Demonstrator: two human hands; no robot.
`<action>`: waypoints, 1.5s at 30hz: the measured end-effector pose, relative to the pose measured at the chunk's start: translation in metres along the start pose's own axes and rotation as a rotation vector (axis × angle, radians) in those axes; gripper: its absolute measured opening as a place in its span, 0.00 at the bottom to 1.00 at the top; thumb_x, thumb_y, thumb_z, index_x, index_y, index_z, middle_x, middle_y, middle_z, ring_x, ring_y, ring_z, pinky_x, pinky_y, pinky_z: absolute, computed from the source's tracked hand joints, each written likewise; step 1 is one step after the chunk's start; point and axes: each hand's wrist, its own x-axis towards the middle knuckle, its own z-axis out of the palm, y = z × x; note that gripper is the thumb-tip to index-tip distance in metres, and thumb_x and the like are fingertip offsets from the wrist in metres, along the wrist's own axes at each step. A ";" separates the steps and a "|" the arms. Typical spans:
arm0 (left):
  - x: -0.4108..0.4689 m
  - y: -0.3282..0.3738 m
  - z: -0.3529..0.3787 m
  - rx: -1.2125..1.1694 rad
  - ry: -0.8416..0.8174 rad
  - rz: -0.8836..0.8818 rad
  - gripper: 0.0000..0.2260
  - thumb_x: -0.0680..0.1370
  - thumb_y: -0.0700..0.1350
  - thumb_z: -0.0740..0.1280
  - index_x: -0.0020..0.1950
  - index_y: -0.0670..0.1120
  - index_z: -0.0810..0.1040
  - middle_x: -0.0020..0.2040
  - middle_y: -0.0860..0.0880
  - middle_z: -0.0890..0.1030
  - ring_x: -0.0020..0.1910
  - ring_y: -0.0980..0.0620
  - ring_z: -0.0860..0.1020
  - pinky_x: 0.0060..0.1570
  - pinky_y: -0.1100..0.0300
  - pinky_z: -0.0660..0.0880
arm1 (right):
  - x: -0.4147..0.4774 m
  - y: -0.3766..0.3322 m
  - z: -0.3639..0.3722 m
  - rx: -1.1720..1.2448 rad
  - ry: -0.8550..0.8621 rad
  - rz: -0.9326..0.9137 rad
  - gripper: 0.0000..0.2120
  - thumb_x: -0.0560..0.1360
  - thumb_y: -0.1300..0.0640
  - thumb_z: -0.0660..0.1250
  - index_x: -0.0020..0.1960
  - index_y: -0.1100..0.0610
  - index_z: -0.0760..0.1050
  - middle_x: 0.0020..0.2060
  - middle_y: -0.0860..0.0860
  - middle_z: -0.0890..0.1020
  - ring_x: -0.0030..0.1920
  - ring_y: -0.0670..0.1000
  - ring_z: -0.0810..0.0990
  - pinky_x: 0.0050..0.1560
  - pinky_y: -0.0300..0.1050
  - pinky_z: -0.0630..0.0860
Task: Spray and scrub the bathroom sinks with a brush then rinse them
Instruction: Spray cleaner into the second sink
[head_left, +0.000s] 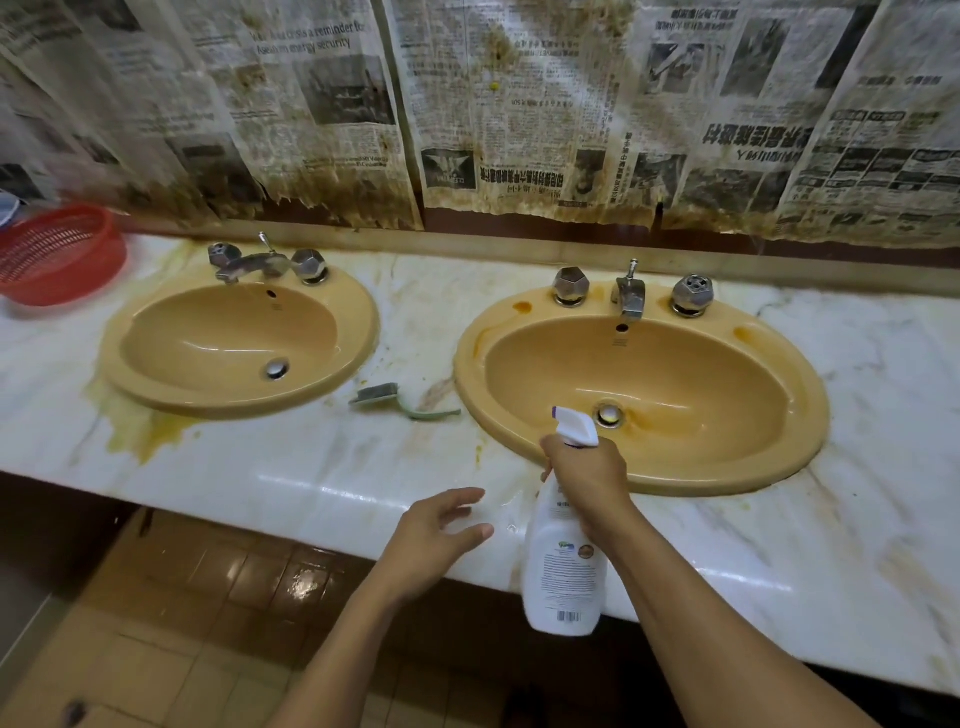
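1. Over the front edge of the marble counter, seen from the head camera, both forearms reach forward from the lower part of the picture. The right one rises steeply toward the right sink, and the left one angles in beside it.
2. The right hand is wrapped round the neck of the white spray bottle, just under its trigger head. The bottle hangs nearly upright, with its nozzle tipped up and to the left in front of that sink's near rim. Its base sits lower in the picture than the counter edge.
3. The left hand holds nothing, fingers spread and loosely bent, thumb toward the bottle. Whether it touches the counter cannot be told.
4. Counted:
   - two yellow sinks, including the left sink
   - two taps, each flanked by two knobs
   - one bottle
   - one green brush, lying on the counter between the sinks
   - one red basket at the far left
5. Stained newspaper sheets cover the wall behind.
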 end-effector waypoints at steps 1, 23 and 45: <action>-0.005 0.003 0.002 -0.038 -0.035 0.013 0.19 0.75 0.54 0.78 0.65 0.59 0.81 0.63 0.61 0.82 0.63 0.60 0.80 0.69 0.49 0.76 | -0.003 0.003 0.002 0.013 0.007 -0.013 0.15 0.73 0.49 0.70 0.43 0.63 0.81 0.35 0.55 0.84 0.34 0.52 0.78 0.36 0.45 0.72; -0.046 0.025 0.045 -0.047 -0.335 0.035 0.17 0.77 0.45 0.77 0.66 0.51 0.84 0.57 0.54 0.87 0.56 0.54 0.85 0.61 0.52 0.81 | -0.034 0.040 -0.014 0.159 0.081 0.094 0.16 0.68 0.42 0.70 0.38 0.56 0.81 0.36 0.54 0.86 0.41 0.60 0.85 0.48 0.56 0.82; -0.080 0.058 0.139 0.005 -0.422 0.059 0.16 0.75 0.46 0.77 0.62 0.56 0.85 0.59 0.55 0.85 0.60 0.55 0.83 0.60 0.48 0.82 | -0.078 0.095 -0.129 0.433 0.232 0.168 0.14 0.74 0.49 0.74 0.45 0.60 0.82 0.36 0.54 0.86 0.40 0.58 0.87 0.48 0.60 0.85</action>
